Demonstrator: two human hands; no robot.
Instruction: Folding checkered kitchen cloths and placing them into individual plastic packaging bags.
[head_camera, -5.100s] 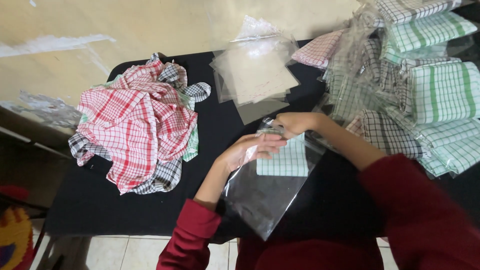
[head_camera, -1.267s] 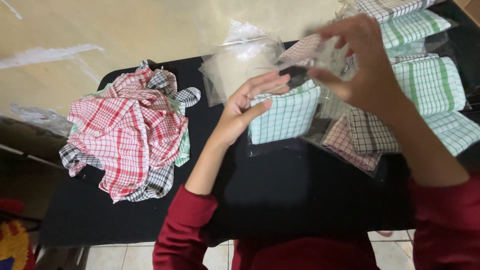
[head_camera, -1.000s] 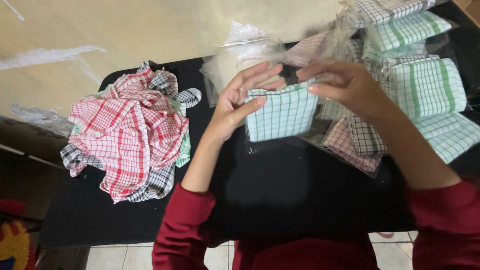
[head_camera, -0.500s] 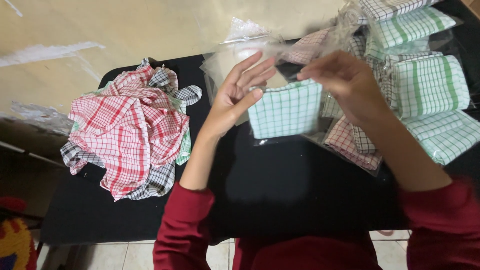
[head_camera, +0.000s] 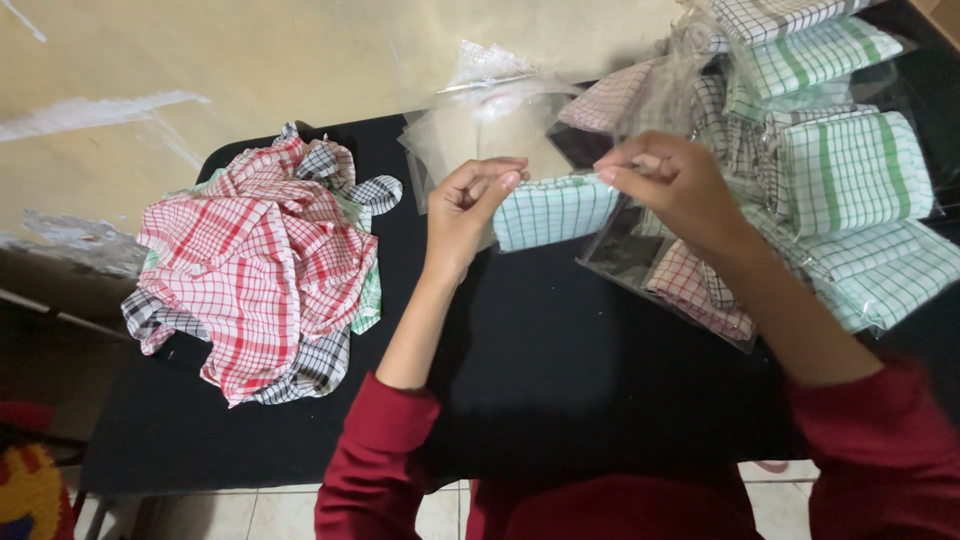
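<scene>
The light is warm and a little dim, and it seems to come from above. The wall (head_camera: 250, 60) behind the bench (head_camera: 560, 360) is the brightest part, pale yellow. The bench is black and takes almost all light, so shadows on it cannot be seen. Under the bench, at its left side, the floor is very dark. The clear bags (head_camera: 490, 120) at the far edge of the bench show soft white glare. The hands (head_camera: 670, 180) are slightly blurred. The red cloth pile (head_camera: 260, 260) on the left part of the bench is quite sharp.
</scene>
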